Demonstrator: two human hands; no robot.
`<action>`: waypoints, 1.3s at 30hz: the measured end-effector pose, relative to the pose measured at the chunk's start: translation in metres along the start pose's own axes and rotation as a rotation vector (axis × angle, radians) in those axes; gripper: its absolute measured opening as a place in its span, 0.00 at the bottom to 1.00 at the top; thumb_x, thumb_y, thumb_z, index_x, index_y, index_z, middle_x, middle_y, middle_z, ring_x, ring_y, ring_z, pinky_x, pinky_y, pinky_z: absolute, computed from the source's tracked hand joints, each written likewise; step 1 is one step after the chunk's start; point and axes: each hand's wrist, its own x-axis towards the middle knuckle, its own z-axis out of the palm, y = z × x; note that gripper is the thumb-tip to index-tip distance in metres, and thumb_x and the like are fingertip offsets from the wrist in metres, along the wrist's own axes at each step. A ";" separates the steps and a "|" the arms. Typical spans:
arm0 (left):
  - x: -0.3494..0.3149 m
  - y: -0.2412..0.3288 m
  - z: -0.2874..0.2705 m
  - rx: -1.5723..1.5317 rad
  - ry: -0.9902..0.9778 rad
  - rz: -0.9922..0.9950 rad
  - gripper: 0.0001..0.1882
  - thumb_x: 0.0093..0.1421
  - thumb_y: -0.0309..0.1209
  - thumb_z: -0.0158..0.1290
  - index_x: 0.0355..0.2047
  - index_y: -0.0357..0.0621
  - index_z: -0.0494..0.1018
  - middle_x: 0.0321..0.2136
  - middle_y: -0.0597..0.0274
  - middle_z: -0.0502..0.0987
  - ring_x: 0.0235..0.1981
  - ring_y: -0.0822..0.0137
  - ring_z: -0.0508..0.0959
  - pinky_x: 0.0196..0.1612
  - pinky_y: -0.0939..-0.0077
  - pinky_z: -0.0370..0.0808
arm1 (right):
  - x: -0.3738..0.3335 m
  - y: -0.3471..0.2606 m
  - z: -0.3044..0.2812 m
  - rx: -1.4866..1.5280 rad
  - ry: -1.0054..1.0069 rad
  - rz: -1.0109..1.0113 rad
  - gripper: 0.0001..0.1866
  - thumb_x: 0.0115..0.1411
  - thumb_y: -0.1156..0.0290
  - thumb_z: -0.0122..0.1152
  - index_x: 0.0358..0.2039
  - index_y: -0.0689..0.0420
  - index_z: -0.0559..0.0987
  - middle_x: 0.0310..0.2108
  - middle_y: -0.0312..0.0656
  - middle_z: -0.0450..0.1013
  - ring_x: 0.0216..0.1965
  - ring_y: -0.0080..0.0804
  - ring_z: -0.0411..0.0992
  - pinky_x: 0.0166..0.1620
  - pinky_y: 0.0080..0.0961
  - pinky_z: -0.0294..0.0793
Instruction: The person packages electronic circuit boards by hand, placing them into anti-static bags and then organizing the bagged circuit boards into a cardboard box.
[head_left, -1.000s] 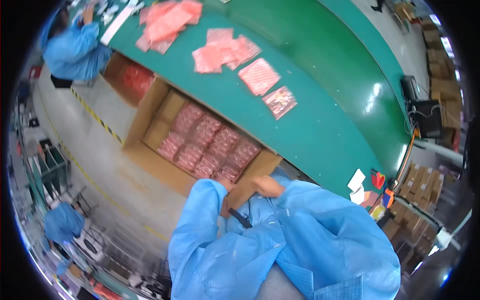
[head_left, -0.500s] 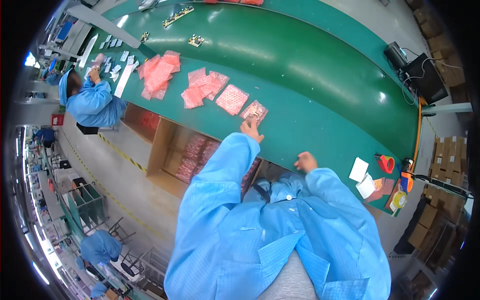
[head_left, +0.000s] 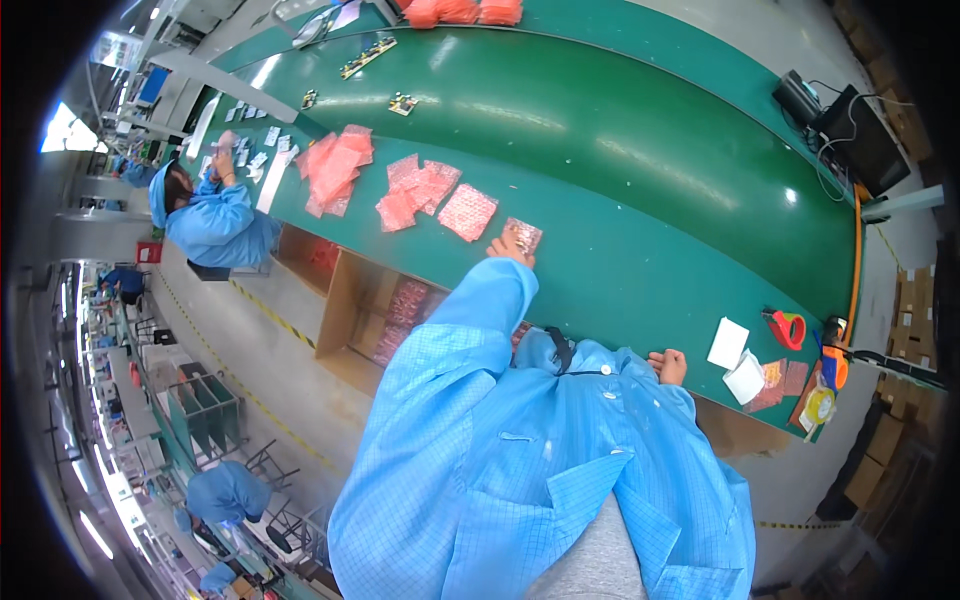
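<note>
My left hand [head_left: 511,250] reaches over the bench edge, its fingers closed on the near left corner of a pink bubble bag [head_left: 527,231]. Something brownish, possibly a circuit board, shows through that bag. Just left of it lies a flat pink bubble bag or stack of bags [head_left: 467,213]. At the bench's front edge, close to my body, my right hand [head_left: 668,367] is loosely curled, with nothing visible in it.
Farther left lie looser pink bubble bags [head_left: 415,190] and a larger pile [head_left: 337,168]. Circuit boards [head_left: 403,104] sit on the green belt. At right are white papers [head_left: 728,342], a red tape dispenser [head_left: 787,329] and tape rolls [head_left: 820,405]. A co-worker [head_left: 215,225] sits at left; below stands an open carton [head_left: 340,305].
My right hand has drawn back to the right, against the bench edge. My left hand stays at the bubble bag, which sits slightly farther from its neighbour. The whole view has shifted slightly.
</note>
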 end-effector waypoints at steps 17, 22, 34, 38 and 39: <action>0.087 -0.117 -0.010 0.083 0.169 0.033 0.39 0.64 0.54 0.44 0.70 0.61 0.45 0.71 0.59 0.43 0.70 0.46 0.46 0.66 0.45 0.49 | 0.104 -0.175 0.277 -0.194 -0.356 -0.713 0.05 0.65 0.73 0.53 0.40 0.58 0.74 0.25 0.39 0.74 0.26 0.24 0.73 0.28 0.20 0.73; 0.074 -0.125 0.007 0.086 0.387 0.036 0.35 0.61 0.49 0.47 0.68 0.61 0.55 0.70 0.58 0.50 0.69 0.53 0.52 0.64 0.50 0.52 | 0.087 -0.195 0.476 -0.335 -0.716 -0.636 0.09 0.62 0.74 0.59 0.42 0.60 0.72 0.29 0.40 0.74 0.31 0.25 0.74 0.36 0.22 0.74; 0.071 -0.117 -0.018 -0.105 0.359 -0.013 0.29 0.55 0.37 0.50 0.60 0.59 0.68 0.64 0.56 0.62 0.65 0.54 0.61 0.61 0.52 0.54 | 0.046 -0.179 0.846 -0.969 -0.468 -1.341 0.46 0.45 0.50 0.74 0.59 0.60 0.63 0.55 0.49 0.65 0.60 0.49 0.58 0.60 0.49 0.55; 0.080 -0.114 -0.018 -0.180 0.363 0.026 0.27 0.56 0.36 0.49 0.59 0.60 0.70 0.64 0.57 0.62 0.65 0.53 0.60 0.61 0.52 0.55 | 0.064 -0.178 0.886 -0.957 -0.445 -1.320 0.48 0.44 0.52 0.74 0.59 0.62 0.61 0.55 0.53 0.64 0.59 0.52 0.57 0.60 0.48 0.55; 0.084 -0.111 -0.020 -0.204 0.372 0.050 0.27 0.56 0.36 0.49 0.59 0.60 0.70 0.64 0.57 0.62 0.65 0.53 0.60 0.61 0.53 0.55 | 0.080 -0.186 0.889 -0.955 -0.409 -1.336 0.48 0.44 0.53 0.74 0.59 0.64 0.61 0.55 0.54 0.64 0.59 0.52 0.58 0.61 0.47 0.55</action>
